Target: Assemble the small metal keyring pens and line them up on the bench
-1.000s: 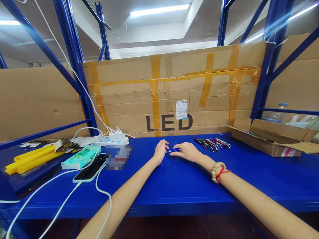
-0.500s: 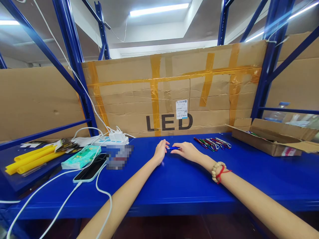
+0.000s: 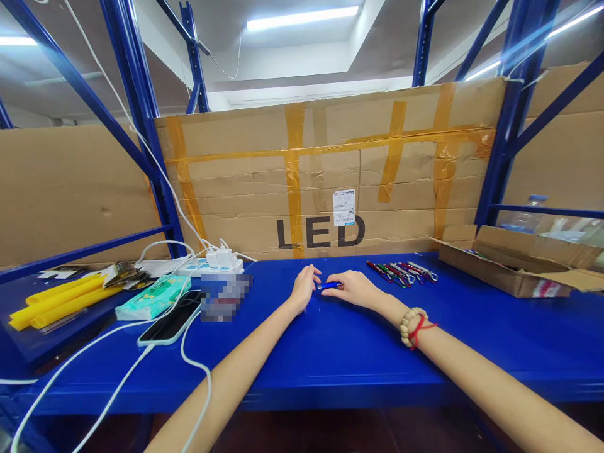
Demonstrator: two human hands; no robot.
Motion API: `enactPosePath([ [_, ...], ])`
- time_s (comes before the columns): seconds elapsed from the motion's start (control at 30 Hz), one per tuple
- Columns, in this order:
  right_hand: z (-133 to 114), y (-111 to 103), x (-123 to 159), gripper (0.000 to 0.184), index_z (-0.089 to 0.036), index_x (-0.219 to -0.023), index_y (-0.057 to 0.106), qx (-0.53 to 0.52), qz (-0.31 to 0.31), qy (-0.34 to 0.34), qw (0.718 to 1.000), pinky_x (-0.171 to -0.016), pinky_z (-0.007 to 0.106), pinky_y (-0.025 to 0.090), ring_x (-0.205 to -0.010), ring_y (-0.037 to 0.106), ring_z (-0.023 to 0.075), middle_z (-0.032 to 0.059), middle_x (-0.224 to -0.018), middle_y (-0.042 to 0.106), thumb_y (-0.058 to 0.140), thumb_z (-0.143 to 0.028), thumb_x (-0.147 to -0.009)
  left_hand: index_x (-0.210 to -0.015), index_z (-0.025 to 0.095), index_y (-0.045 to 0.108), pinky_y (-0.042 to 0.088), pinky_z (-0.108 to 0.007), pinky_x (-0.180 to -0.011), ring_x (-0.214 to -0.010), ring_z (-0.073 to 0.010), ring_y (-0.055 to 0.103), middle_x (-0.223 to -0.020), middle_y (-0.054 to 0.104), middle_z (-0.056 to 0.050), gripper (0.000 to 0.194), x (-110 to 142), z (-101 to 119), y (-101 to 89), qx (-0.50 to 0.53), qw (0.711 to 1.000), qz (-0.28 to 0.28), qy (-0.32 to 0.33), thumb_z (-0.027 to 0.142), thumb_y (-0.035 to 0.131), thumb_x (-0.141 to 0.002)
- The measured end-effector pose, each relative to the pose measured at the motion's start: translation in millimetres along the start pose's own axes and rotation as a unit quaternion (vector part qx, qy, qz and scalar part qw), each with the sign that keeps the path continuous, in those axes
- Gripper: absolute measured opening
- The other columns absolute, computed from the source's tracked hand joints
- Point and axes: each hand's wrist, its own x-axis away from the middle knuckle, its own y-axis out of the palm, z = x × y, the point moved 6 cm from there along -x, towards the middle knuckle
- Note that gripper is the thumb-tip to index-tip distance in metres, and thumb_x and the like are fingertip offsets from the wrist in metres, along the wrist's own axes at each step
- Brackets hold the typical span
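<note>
Between thumb and fingers, my right hand (image 3: 357,289) grips a short, slim blue pen (image 3: 330,285) with a silvery end toward the left. Facing it, my left hand (image 3: 303,289) rests on its side on the blue tabletop, fingers curled in close to the pen's silvery end. Whatever sits inside those curled fingers is hidden from this angle. Behind and to the right of my right hand lies a row of several slim coloured pens with metal clip ends (image 3: 401,274), in red, green and silver.
An open cardboard box (image 3: 507,270) stands at the right. At the left are a phone (image 3: 170,321) on a white cable, a green tissue pack (image 3: 153,297), yellow tubes (image 3: 66,301) and a power strip (image 3: 221,267). A cardboard wall (image 3: 236,201) closes off the back.
My right hand's fingers have lifted and opened slightly around the blue pen, so more of it shows. My left hand has stayed nearly in place.
</note>
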Motion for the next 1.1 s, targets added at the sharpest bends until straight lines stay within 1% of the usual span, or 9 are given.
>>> enactPosePath([
  [0.1, -1.1, -1.6, 0.3, 0.039, -0.025, -0.085, 0.067, 0.001, 0.003, -0.001, 1.000, -0.054, 0.018, 0.027, -0.067, 0.057, 0.0130, 0.0004, -0.071, 0.064, 0.050, -0.059, -0.077, -0.072, 0.015, 0.051, 0.028, -0.018, -0.045, -0.045, -0.0064, 0.037, -0.059, 0.048, 0.001, 0.031, -0.6, -1.7, 0.2, -0.008, 1.000, -0.004, 0.007, 0.031, 0.031, -0.089],
  [0.2, -1.1, -1.5, 0.2, 0.043, -0.024, -0.080, 0.068, 0.002, 0.006, -0.003, 1.000, -0.053, 0.019, 0.026, -0.066, 0.057, 0.0134, 0.0010, -0.070, 0.064, 0.050, -0.062, -0.076, -0.072, 0.015, 0.051, 0.028, -0.018, -0.045, -0.046, -0.0065, 0.037, -0.060, 0.048, 0.001, 0.031, -1.0, -3.0, 0.8, -0.012, 1.000, -0.009, 0.009, 0.031, 0.031, -0.089],
  [0.43, -0.6, 0.1, 0.4, 0.038, -0.025, -0.089, 0.066, 0.015, 0.003, -0.008, 1.000, -0.055, 0.019, 0.027, -0.068, 0.058, 0.0137, 0.0010, -0.072, 0.064, 0.047, -0.057, -0.081, -0.072, 0.015, 0.051, 0.029, -0.019, -0.047, -0.046, -0.0071, 0.038, -0.060, 0.049, 0.001, 0.031, -1.1, -2.2, 1.5, -0.027, 0.999, -0.014, 0.011, 0.030, 0.030, -0.089],
  [0.73, 0.2, -2.0, 1.0, 0.039, -0.024, -0.089, 0.066, 0.040, 0.027, -0.005, 0.999, -0.054, 0.019, 0.025, -0.066, 0.057, 0.0135, 0.0020, -0.068, 0.062, 0.045, -0.056, -0.082, -0.071, 0.015, 0.051, 0.029, -0.019, -0.048, -0.046, -0.0075, 0.039, -0.059, 0.048, 0.001, 0.031, -1.0, -1.5, 2.1, -0.034, 0.999, -0.017, 0.015, 0.030, 0.030, -0.089],
  [1.0, -0.2, -4.7, 0.2, 0.037, -0.023, -0.087, 0.066, 0.042, 0.020, 0.026, 0.999, -0.054, 0.020, 0.023, -0.070, 0.058, 0.0154, 0.0022, -0.068, 0.062, 0.047, -0.054, -0.082, -0.071, 0.015, 0.051, 0.029, -0.020, -0.048, -0.046, -0.0075, 0.038, -0.060, 0.047, 0.001, 0.031, -0.4, -1.3, 1.5, -0.037, 0.999, -0.012, 0.014, 0.029, 0.030, -0.089],
  [1.1, 0.8, -3.4, 0.0, 0.035, -0.025, -0.093, 0.064, 0.034, 0.017, 0.019, 0.999, -0.055, 0.019, 0.025, -0.070, 0.058, 0.0150, 0.0017, -0.072, 0.063, 0.044, -0.052, -0.085, -0.071, 0.015, 0.052, 0.029, -0.020, -0.048, -0.046, -0.0077, 0.038, -0.061, 0.047, 0.001, 0.031, -1.3, -2.0, 1.1, -0.038, 0.999, -0.009, 0.013, 0.028, 0.030, -0.088],
])
